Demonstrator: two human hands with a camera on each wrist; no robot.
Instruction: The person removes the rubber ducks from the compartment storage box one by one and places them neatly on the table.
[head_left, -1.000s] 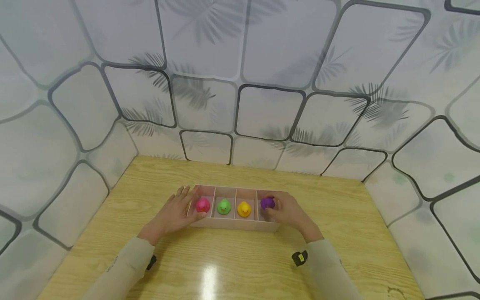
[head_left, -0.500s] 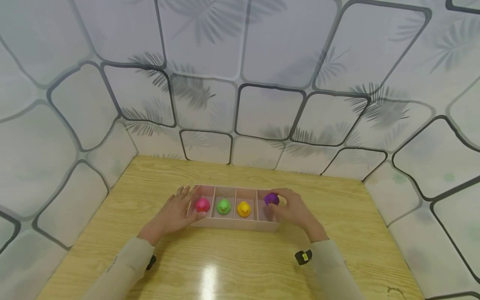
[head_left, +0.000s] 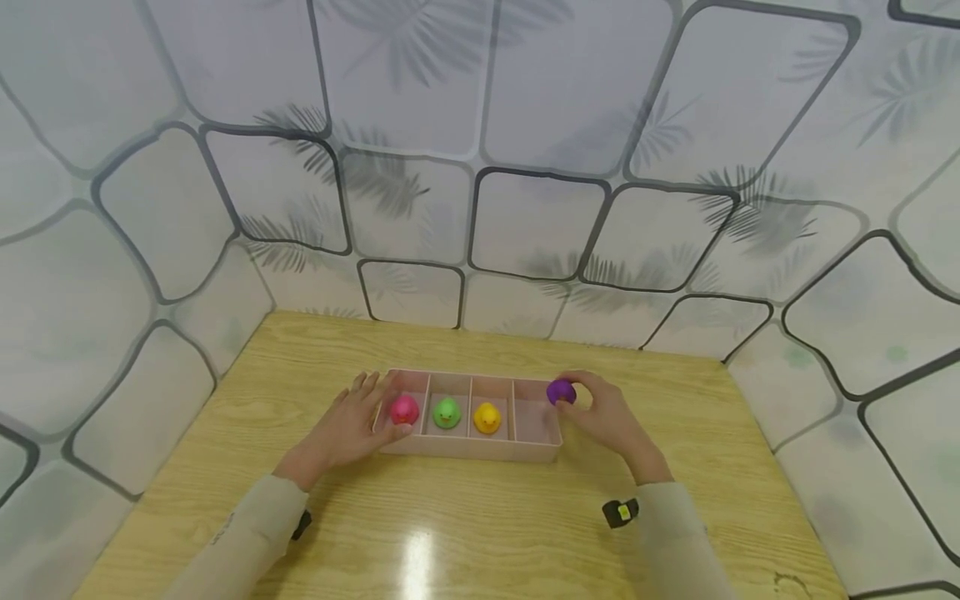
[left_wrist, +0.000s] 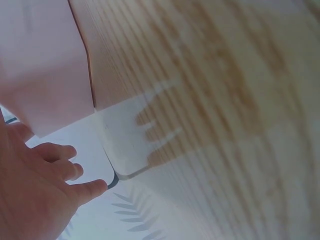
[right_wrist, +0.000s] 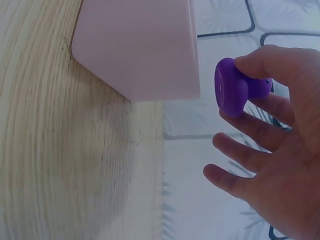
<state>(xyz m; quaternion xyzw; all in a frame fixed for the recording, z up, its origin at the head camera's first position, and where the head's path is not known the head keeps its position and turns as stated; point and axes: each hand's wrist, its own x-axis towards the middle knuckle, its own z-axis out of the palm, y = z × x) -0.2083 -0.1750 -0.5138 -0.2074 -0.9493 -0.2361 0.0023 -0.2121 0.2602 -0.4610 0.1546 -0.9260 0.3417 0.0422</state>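
At the tray's right end, our right hand (head_left: 607, 412) pinches the purple duck (head_left: 561, 391) between thumb and forefinger, other fingers loosely spread, the duck held in the air just beyond the tray's end wall. In the right wrist view its flat base (right_wrist: 223, 92) faces the tray; we cannot tell which way its head points. Our left hand (head_left: 352, 421) lies flat, fingers straight, against the tray's left end, thumb by the pink duck (head_left: 404, 409).

Tray (head_left: 480, 450): one, pink, four compartments in a row, long axis left to right. Ducks: four, namely pink, green (head_left: 447, 412) and yellow (head_left: 487, 417), one per compartment from the left, plus the purple; the rightmost compartment holds none.

Surface: wooden table (head_left: 480, 533). Walls: pale panels, dark outlines, leaf prints.
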